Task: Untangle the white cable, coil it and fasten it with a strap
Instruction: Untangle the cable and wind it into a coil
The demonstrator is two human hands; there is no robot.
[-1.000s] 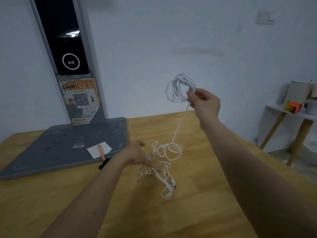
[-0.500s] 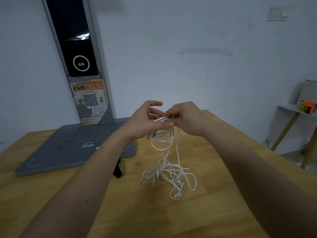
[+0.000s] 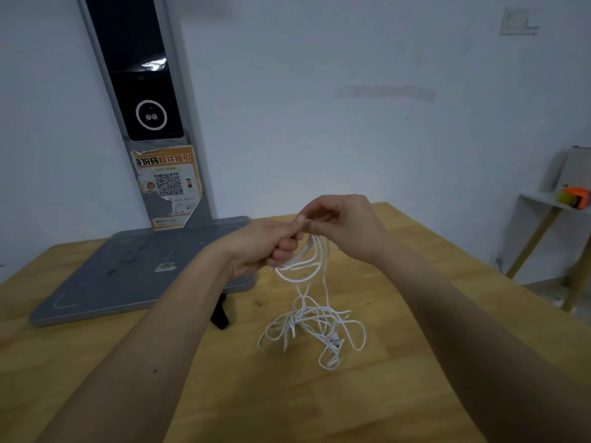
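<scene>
A: What can't you make out here?

B: Your left hand [image 3: 262,247] and your right hand [image 3: 345,228] meet above the table [image 3: 415,362], so the fingers overlap and hide exactly where the white cable [image 3: 315,321] passes between them. A black object [image 3: 220,314] lies by the edge of the grey scale base [image 3: 128,276], half covered by your left forearm; I cannot tell whether it is the strap. The shelf [image 3: 550,201] at the right is cut off by the frame.

A: And the count?

B: Two hands, one cable, one tangle.

A: Where does the cable sit relative to each grip?

B: Your left grip is closed around a few loops that hang just below the knuckles. Your right grip pinches strands at the top, fingertips touching your left thumb. From there strands drop to the tangle resting on the table, below and slightly right of both hands.
</scene>
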